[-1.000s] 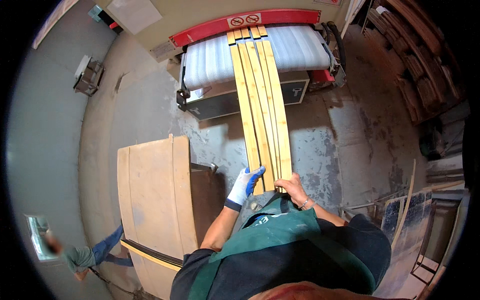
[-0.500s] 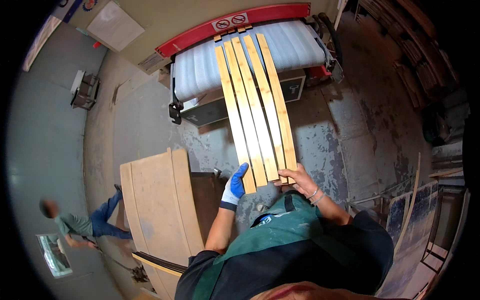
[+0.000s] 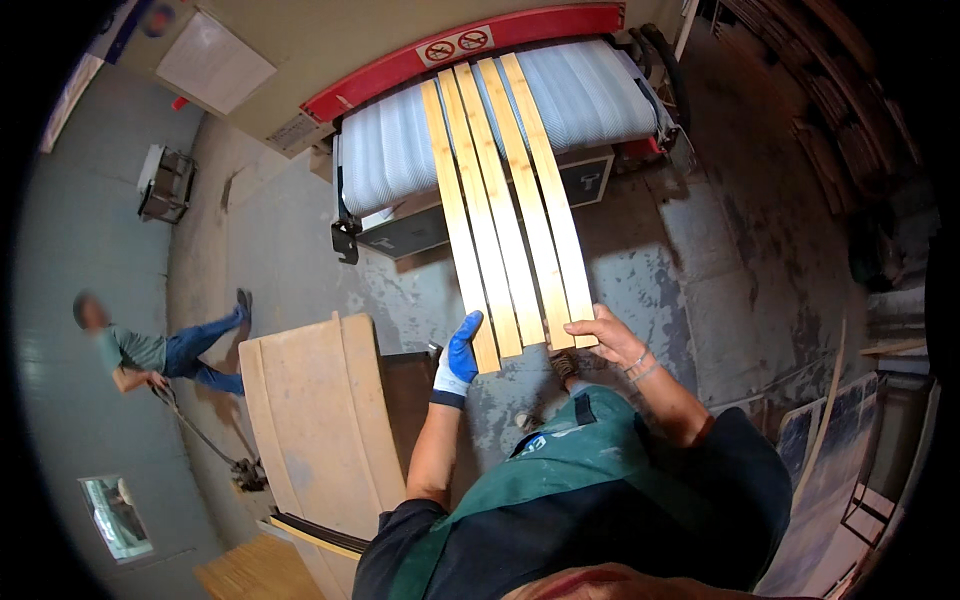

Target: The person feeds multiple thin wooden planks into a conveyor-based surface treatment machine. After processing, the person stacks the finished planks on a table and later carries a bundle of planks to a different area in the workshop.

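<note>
In front of the belt [image 3: 385,150], the left hand [image 3: 457,362] wears a blue and white glove and sits at the side of the first strip, thumb up toward the belt; I cannot tell if it is pinching. To its right, the bare right hand [image 3: 612,340] pinches the right-hand strips near their ends, thumb on top. Between the hands, five flat wood strips [image 3: 500,215] reach from in front of the belt to over it; I cannot tell if they touch it. In the room, far left of the belt, a person [image 3: 140,350] in blue pants holds a long dark thing. Left of the belt and nearer is a tan bench [image 3: 310,400]. A red bar [image 3: 380,75] crosses just behind the belt. Patchy gray floor [image 3: 645,300] lies before it, and a brown stack [image 3: 860,110] is to its right.
</note>
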`<state>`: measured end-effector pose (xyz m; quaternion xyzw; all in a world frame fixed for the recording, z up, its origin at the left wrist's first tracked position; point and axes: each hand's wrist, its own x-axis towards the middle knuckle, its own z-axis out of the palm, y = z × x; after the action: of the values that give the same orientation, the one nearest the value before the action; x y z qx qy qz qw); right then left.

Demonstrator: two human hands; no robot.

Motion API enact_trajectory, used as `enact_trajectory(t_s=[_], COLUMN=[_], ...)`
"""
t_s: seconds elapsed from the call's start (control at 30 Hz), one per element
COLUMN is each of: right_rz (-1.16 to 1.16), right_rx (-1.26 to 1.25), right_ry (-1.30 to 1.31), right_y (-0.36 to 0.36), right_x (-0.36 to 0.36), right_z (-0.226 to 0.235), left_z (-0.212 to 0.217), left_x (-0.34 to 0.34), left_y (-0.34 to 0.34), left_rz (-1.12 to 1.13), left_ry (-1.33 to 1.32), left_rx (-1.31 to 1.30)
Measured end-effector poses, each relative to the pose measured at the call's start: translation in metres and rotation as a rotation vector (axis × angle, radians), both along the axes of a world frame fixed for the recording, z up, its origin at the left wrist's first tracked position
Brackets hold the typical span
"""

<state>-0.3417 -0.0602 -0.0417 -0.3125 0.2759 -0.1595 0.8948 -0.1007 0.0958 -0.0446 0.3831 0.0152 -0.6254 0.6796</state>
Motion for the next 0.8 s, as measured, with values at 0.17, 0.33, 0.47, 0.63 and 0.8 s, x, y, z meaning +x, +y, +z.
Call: enact_trajectory(t_s=[0.17,0.33,0.47,0.63,0.8], right_rz=[0.079,0.093,0.110,0.137,0.127], right_rx=[0.060,0.143,0.170,0.157,0.190], right_ry=[-0.104,-0.222,-0.253,-0.286,-0.311], right_y=[-0.030,-0.050,-0.064,-0.081,-0.079], right_x=[0.014,0.028,0.039,0.057,0.051], right_z=[0.001,-0.003,-0.005,-0.010,-0.018], left_z=[-0.001,-0.004,-0.015,-0.016,-0.035], left_x=[0.021,0.036,0.050,0.066,0.067], left_y=[-0.022,-0.042,-0.057,-0.073,-0.076], left_rz=[-0.015,-0.046,-0.025,-0.060,-0.071], left_ry=[0.016,0.100,0.038,0.136,0.151], left_rx=[-0.021,-0.113,-0.108,-0.220,-0.294])
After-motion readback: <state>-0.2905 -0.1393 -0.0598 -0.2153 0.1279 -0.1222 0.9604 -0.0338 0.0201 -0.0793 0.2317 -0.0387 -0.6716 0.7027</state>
